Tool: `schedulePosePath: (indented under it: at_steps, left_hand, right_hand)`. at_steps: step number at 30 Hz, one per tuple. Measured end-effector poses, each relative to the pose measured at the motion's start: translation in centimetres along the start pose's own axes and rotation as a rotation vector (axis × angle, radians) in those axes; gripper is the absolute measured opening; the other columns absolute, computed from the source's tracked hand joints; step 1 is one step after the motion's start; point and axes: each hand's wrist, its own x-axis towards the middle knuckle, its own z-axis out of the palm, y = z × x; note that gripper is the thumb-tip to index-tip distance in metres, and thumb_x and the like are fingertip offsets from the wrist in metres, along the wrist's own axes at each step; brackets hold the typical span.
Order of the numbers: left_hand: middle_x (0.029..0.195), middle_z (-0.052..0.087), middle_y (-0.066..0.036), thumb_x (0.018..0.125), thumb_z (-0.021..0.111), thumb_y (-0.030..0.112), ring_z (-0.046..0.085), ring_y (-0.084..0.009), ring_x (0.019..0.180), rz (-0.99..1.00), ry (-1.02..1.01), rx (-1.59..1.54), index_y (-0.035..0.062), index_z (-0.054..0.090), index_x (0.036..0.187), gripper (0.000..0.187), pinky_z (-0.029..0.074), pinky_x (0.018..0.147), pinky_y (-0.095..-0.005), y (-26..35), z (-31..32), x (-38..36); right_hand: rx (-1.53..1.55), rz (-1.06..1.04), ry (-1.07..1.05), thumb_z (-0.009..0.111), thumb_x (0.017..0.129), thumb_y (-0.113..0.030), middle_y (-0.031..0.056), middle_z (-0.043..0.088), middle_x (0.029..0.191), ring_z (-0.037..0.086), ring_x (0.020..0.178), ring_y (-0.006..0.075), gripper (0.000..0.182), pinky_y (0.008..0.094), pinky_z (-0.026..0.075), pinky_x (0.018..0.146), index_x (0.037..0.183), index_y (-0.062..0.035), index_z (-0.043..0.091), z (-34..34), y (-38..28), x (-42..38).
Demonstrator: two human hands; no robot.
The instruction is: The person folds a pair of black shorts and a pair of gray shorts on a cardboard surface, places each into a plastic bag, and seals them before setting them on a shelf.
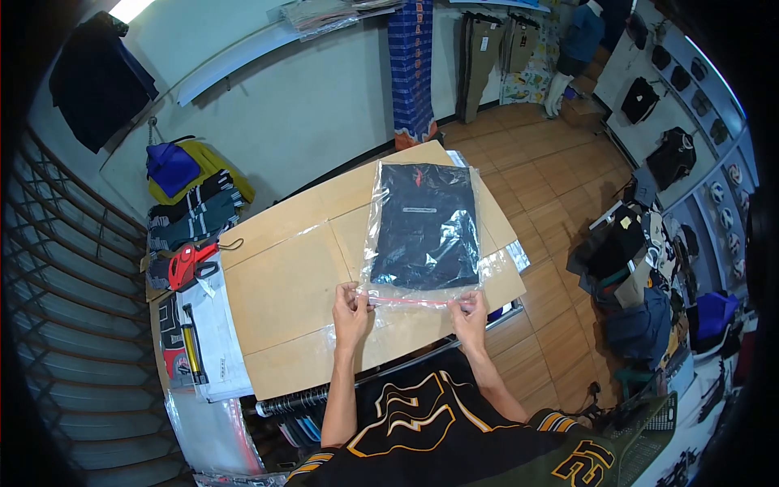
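A clear plastic bag [369,235] with a folded dark garment [428,235] inside lies flat on the cardboard-covered table [284,268]. A red strip runs along the bag's near edge. My left hand [350,315] pinches the left corner of that edge, fingers closed on the plastic. At the right corner, my right hand [468,319] grips the same edge between thumb and fingers. The garment carries a small red mark near its far end and a light label at its middle.
Left of the cardboard lie a red tool [191,265], a yellow-black pump [192,351] and empty plastic bags [213,434]. Folded clothes [195,211] are piled at the back left. A blue pillar [412,73] stands behind the table. More clothes [641,300] are heaped at right.
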Motion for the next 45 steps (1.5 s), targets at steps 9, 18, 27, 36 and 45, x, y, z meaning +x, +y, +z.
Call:
schedulePosePath:
  at_steps: [9,18,27,36,45]
  left_hand:
    - [0.088,0.067,-0.01,0.1,0.061,0.007,0.065,-0.0115,0.072,0.014,0.01,0.035,0.0005,0.047,0.119,0.024,0.056,0.061,-0.0248,0.4,0.3,-0.2]
    - [0.086,0.066,-0.01,0.099,0.063,0.008,0.065,-0.0123,0.072,0.024,0.011,0.082,0.001,0.046,0.121,0.029,0.054,0.062,-0.0253,0.9,0.8,-0.5]
    - [0.084,0.067,-0.009,0.099,0.063,0.009,0.064,-0.0114,0.071,0.038,-0.019,0.152,0.0026,0.048,0.124,0.03,0.053,0.063,-0.0253,1.3,0.9,-0.7]
    - [0.075,0.068,-0.009,0.095,0.066,0.011,0.066,-0.0132,0.067,0.058,0.027,0.112,0.0023,0.054,0.124,0.032,0.051,0.061,-0.0278,0.9,1.3,-0.5]
    - [0.079,0.068,-0.011,0.096,0.065,0.008,0.067,-0.0133,0.065,0.015,-0.004,0.11,0.0008,0.051,0.126,0.034,0.052,0.058,-0.0274,1.3,1.8,-0.6]
  right_hand:
    - [0.006,-0.084,0.008,0.074,0.088,-0.005,0.0106,0.058,0.096,0.058,0.085,0.0141,0.029,0.0267,0.052,0.067,0.106,-0.0021,0.052,0.4,-0.7,-0.3]
    - [0.079,0.098,-0.012,0.072,0.089,-0.003,0.0117,0.059,0.095,0.061,0.082,0.0178,0.024,0.0288,0.055,0.07,0.105,-0.0018,0.053,0.2,-0.8,-0.4]
    - [0.086,-0.073,0.028,0.072,0.089,-0.003,0.0105,0.061,0.094,0.06,0.086,0.0169,0.023,0.0295,0.054,0.074,0.103,0.0001,0.054,0.2,-0.6,-0.2]
    - [0.039,0.021,0.006,0.072,0.09,-0.01,0.0105,0.063,0.093,0.06,0.082,0.0162,0.022,0.0299,0.052,0.07,0.104,-0.0001,0.058,0.2,0.5,0.4]
    - [0.056,-0.065,-0.022,0.067,0.093,-0.005,0.0055,0.059,0.068,0.046,0.041,0.0077,0.022,0.0257,0.034,0.034,0.107,-0.0043,0.051,0.4,1.0,0.6]
